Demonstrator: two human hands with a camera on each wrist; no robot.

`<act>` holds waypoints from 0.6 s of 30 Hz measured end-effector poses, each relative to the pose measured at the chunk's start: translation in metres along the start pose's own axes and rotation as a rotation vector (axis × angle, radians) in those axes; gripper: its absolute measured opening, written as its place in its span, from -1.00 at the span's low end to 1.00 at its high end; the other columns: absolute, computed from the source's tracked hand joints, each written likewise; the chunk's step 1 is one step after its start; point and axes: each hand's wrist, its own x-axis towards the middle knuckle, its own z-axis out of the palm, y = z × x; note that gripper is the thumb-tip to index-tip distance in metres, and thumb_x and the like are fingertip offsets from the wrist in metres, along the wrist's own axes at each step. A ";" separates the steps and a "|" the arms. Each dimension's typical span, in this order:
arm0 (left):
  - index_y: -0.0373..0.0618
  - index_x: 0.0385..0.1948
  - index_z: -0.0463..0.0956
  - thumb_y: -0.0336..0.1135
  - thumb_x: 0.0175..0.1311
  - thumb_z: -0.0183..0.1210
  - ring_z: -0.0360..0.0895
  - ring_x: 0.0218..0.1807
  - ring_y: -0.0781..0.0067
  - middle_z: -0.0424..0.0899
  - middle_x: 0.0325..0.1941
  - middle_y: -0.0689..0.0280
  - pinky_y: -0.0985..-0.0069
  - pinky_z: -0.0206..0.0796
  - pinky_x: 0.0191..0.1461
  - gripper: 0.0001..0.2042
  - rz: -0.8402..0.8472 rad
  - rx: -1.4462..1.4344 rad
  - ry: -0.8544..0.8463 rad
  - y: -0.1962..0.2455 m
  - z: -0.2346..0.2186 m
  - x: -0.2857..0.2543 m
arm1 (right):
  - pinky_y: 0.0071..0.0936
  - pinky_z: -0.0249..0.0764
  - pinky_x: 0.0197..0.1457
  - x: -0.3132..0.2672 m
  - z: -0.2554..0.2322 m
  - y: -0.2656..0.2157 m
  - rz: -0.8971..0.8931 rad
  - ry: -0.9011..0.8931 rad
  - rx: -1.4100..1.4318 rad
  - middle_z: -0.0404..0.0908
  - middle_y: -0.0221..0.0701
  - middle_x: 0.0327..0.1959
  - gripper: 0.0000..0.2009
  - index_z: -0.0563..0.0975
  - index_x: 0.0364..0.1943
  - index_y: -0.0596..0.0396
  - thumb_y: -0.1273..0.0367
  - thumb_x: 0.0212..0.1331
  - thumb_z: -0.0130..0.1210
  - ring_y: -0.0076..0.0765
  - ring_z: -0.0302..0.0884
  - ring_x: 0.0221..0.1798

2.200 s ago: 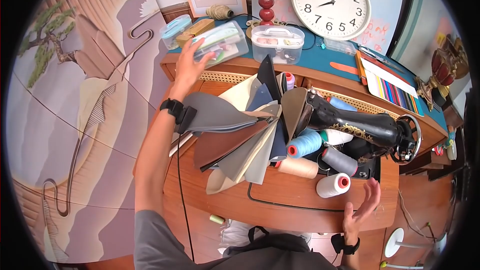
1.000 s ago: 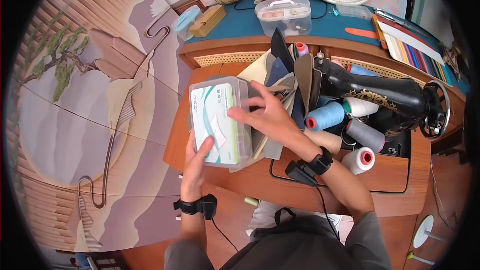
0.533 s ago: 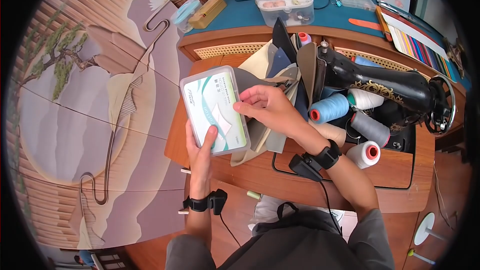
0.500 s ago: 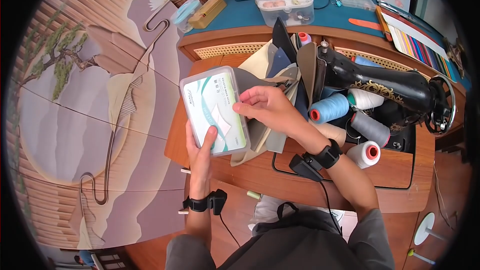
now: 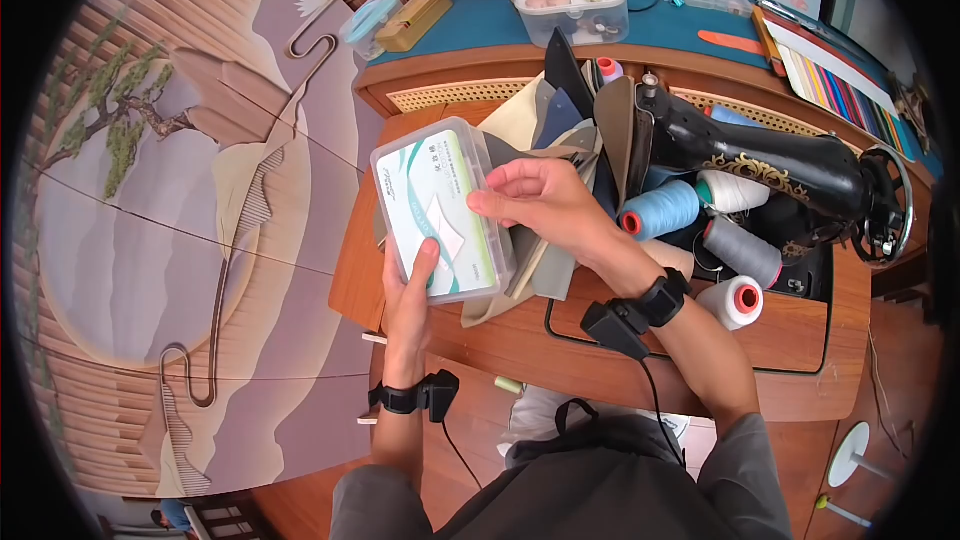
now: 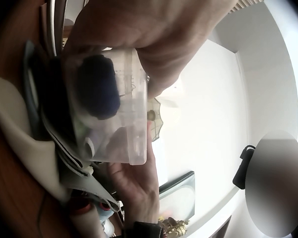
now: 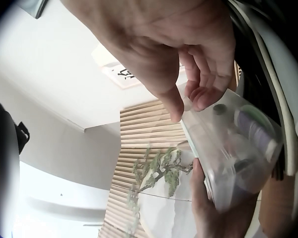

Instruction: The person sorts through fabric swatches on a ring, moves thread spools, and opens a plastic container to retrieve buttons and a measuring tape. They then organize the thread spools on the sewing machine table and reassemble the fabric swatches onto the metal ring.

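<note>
A clear plastic storage box (image 5: 418, 175) is held up in front of the body, its lid showing a white and green printed card. My left hand (image 5: 408, 302) grips its near end from below, thumb flat on the lid. At the lid's right edge, the thumb and curled fingers of my right hand (image 5: 560, 212) pinch the rim. Through the box wall (image 7: 228, 173) in the right wrist view, small thread spools (image 7: 258, 131) show inside. A dark blue item (image 6: 100, 87) shows through the box in the left wrist view.
Fabric swatches (image 5: 545, 270) fan out behind the box. A black sewing machine (image 5: 770, 160) stands to the right, with thread cones (image 5: 660, 210) around it. At the back, a blue-topped shelf (image 5: 480, 40) carries a handled clear case (image 5: 570, 5) and a wooden block (image 5: 415, 20).
My left hand has brought the box from the back shelf to the front, and my right hand has come over to its lid edge. Lately the box has tilted slightly, showing its right side.
</note>
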 end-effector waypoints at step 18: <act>-0.25 0.36 0.20 -0.03 0.31 0.23 0.41 0.27 0.38 0.46 0.26 0.19 0.40 0.22 0.34 -0.30 -0.137 -0.129 -0.085 -0.019 -0.031 0.012 | -0.54 0.54 -0.27 -0.007 0.006 0.002 -0.116 -0.005 -0.196 0.71 -0.27 -0.45 -0.50 0.69 -0.29 0.35 0.04 0.16 0.32 -0.49 0.64 -0.39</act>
